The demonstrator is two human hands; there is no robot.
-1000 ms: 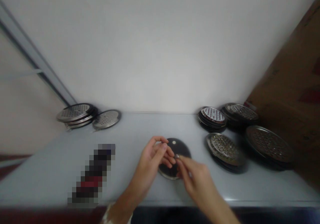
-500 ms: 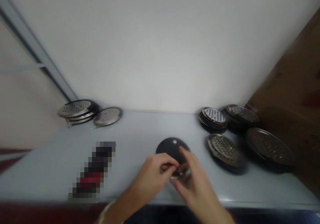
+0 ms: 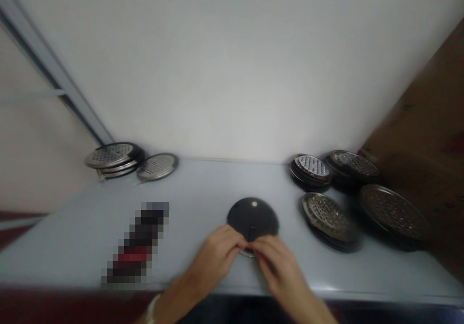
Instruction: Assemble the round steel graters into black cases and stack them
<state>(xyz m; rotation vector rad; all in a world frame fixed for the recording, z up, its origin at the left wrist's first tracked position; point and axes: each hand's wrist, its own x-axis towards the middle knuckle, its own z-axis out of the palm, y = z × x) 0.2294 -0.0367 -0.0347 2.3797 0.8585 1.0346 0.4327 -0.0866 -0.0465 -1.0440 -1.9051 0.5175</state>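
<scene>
Black disc (image 3: 253, 216) lies flat on pale desk (image 3: 217, 184), approx. centre front. L hand (image 3: 213, 261) & R hand (image 3: 275, 266) meet at its near edge, fingers (image 3: 241, 240) together, clamped on rim. Metal grater stacks (image 3: 328, 218) sit to the right, well apart.

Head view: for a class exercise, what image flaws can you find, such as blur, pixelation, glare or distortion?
In the head view, the left hand and right hand look softly blurred; the object on the counter is pixelated beyond recognition; wide-angle distortion splays the counter's sides; faint glare marks its front edge; soft shadows lie beside the perforated metal discs.
</scene>
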